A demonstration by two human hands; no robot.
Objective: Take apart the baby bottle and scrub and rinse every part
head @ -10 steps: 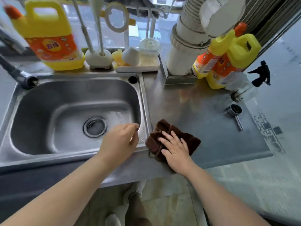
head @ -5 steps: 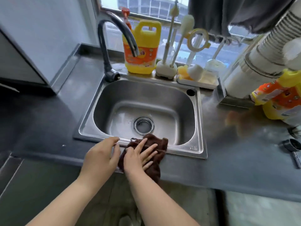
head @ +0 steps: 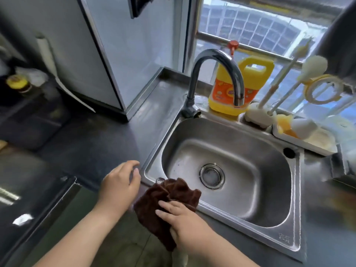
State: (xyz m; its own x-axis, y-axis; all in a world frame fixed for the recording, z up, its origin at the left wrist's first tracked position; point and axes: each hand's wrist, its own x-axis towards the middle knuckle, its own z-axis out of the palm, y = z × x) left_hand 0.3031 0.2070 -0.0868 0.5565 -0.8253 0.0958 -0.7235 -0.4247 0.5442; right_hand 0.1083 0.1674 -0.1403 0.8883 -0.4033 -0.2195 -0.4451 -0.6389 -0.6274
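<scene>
A stainless steel sink (head: 285,189) is being viewed from above, filling the centre and right of the frame, set into a dark grey counter (head: 92,143). At the lower centre, a dark brown cloth (head: 167,199) is being pressed against the sink's front left corner by the right hand (head: 185,218); its fingers (head: 165,206) are lying fairly straight across the cloth, with the cloth's lower part bunched under the palm. Just to the left, the left hand (head: 119,184) is being held above the counter edge beside the sink corner, its fingers (head: 134,170) loosely curled and holding nothing.

A curved chrome tap (head: 215,60) is arching over the back of the basin, and no water is being seen running from it. Behind the tap, a yellow detergent jug (head: 250,74) with an orange label is standing by the window.

At the upper right of the frame, long-handled bottle brushes (head: 277,83) are being kept upright in a pale holder (head: 256,116). Beside it, a white tray (head: 308,143) is holding small pale and yellow pieces, which are too blurred to be identified as baby bottle parts; no bottle can be made out with certainty.

A drain strainer (head: 212,175) is sitting in the middle of the basin floor.
</scene>
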